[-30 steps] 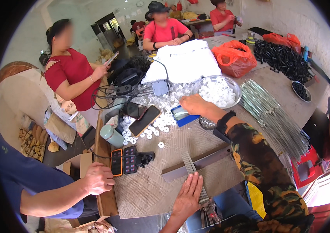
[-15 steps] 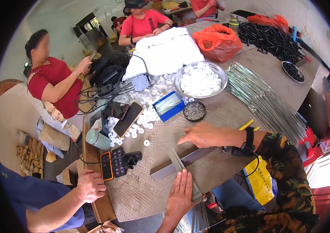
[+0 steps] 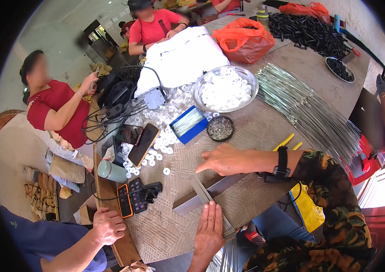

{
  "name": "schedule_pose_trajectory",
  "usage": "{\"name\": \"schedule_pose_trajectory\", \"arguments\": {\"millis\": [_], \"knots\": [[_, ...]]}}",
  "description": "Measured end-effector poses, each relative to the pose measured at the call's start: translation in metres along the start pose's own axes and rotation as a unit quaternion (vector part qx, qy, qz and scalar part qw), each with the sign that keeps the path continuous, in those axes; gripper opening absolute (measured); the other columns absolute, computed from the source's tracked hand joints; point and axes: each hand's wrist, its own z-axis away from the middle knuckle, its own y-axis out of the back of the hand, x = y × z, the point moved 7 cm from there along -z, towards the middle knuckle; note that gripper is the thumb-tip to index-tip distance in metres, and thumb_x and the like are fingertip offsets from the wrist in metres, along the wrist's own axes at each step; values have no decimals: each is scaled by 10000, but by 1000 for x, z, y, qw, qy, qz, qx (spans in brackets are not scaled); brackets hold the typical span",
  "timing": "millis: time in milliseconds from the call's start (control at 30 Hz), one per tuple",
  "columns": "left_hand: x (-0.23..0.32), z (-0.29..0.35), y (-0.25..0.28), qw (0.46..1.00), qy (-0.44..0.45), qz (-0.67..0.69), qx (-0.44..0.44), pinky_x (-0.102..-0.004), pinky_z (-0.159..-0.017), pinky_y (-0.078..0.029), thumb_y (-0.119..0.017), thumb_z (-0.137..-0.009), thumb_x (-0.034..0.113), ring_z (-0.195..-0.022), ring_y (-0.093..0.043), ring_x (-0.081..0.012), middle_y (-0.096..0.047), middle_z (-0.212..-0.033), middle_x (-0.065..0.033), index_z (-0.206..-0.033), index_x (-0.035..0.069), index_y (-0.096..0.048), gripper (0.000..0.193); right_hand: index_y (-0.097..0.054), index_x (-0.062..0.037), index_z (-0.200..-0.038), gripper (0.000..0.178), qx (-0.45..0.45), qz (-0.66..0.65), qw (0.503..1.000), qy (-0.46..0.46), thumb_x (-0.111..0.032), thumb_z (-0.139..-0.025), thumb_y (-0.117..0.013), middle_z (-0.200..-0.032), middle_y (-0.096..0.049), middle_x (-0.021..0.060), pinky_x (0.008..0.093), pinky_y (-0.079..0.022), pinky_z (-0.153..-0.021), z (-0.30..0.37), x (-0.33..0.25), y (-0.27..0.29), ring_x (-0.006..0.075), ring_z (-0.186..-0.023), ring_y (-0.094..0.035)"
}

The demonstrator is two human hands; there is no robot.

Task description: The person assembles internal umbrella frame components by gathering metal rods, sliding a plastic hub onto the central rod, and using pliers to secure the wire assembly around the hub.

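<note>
My left hand (image 3: 209, 229) lies flat, fingers stretched out side by side, on a bundle of thin metal rods (image 3: 200, 190). The rods slant across a grey metal bar (image 3: 197, 201) on the table, and their near ends reach past the table edge toward my lap. Just beyond the bar, my right hand (image 3: 225, 160) hovers close to the far rod ends. A finger of it points left and nothing shows in its grasp; the other fingers are partly hidden. Yellow-handled pliers (image 3: 284, 142) lie behind my right wrist.
Ahead are a round dish of small clear pieces (image 3: 220, 128), a blue box of thin sticks (image 3: 188, 124) and a steel bowl of white rings (image 3: 225, 89). A long rod pile (image 3: 310, 113) lies right. Phones (image 3: 143, 145) and a co-worker's hand (image 3: 109, 225) are at left.
The whole view has shifted slightly, so most things on the table appear a little farther left. Both hands keep nearly the same places by the rods and bar.
</note>
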Motion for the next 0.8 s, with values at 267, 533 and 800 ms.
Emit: {"name": "schedule_pose_trajectory", "arguments": {"millis": [267,533,800], "knots": [[-2,-1,-1,999,-20,-31,8,-396,-1019,-277,-611,-756,281,-1249,-292,-389,-313,-1313,-288,-1242,-123,-333,691,-588,-201,-1059,456,-10,15,1000,-6,-17,-642,-591,-872,-560,99,388,-461,-545,0,-2,7,283,-739,-599],[-2,-1,4,999,-8,-27,29,-388,-1002,-304,-626,-703,434,-1254,-313,-338,-336,-1325,-239,-1256,-80,-355,803,-590,-202,-1058,457,-2,33,999,0,-10,-643,-590,-866,-550,89,392,-450,-529,-1,-3,8,286,-692,-595],[-3,4,-1,999,-8,-35,32,-383,-998,-309,-650,-662,503,-1256,-311,-330,-311,-1343,-228,-1271,-69,-339,891,-593,-188,-1056,451,4,47,999,1,-3,-645,-588,-845,-539,85,376,-441,-503,-1,-5,8,273,-659,-592]]}}
